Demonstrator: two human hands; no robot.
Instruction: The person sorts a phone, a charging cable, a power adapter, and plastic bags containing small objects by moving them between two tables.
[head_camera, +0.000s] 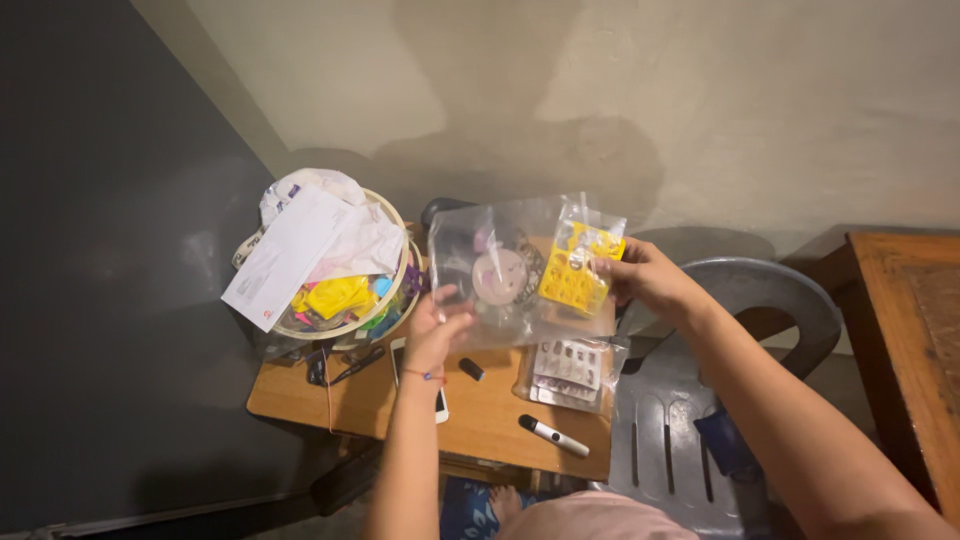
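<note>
My left hand (437, 325) grips the lower left edge of a clear plastic bag (520, 275) held up over a small wooden table (480, 415). Inside the bag I see a round pinkish item and other small things. My right hand (645, 277) holds the bag's right side together with a small clear packet of yellow pieces (577, 268). Below the bag, a clear packet of blister strips (568, 372) lies on the table.
A round basket (340, 265) heaped with papers and colourful items stands at the table's left. A white marker with a black cap (553, 436), a phone (438, 400), scissors (355, 365) and a small dark cap (471, 369) lie on the table. A grey plastic chair (720, 400) and a wooden table (905, 340) stand to the right.
</note>
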